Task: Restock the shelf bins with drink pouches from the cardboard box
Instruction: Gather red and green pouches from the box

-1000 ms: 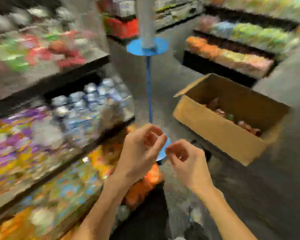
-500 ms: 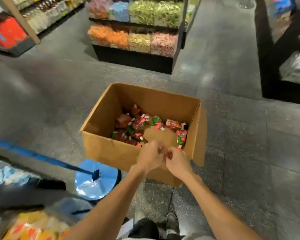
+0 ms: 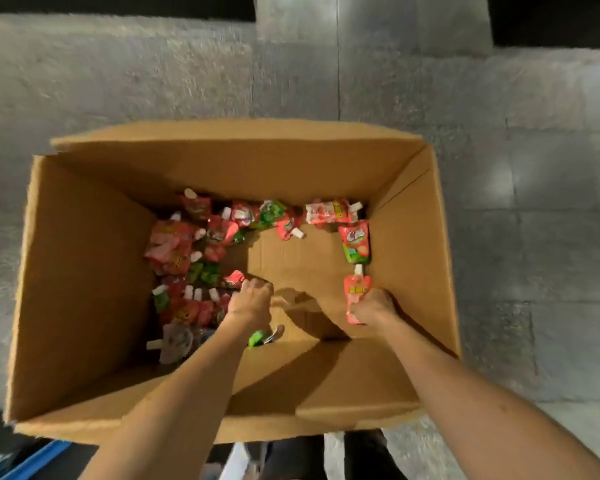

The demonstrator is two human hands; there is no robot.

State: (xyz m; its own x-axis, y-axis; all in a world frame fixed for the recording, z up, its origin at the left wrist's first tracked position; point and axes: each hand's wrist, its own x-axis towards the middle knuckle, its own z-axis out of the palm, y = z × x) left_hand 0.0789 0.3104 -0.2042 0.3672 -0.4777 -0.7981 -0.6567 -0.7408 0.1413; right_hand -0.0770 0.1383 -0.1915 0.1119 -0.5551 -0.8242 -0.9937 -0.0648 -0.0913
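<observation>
- We see a grey floor point(image 3: 499, 168) of large, rough-textured slabs filling most of the view
- We make out a thin dark seam point(image 3: 338, 64) between slabs, running away from us at the top
- Along the top edge we find a dark band point(image 3: 118, 5) at left and a dark block point(image 3: 555, 19) at right, both too dim to identify
- In the bottom-left corner we glimpse a slanting blue strip point(image 3: 39, 460)

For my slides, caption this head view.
In the cardboard box, right hand grips a red pouch; left hand beside others.
</observation>
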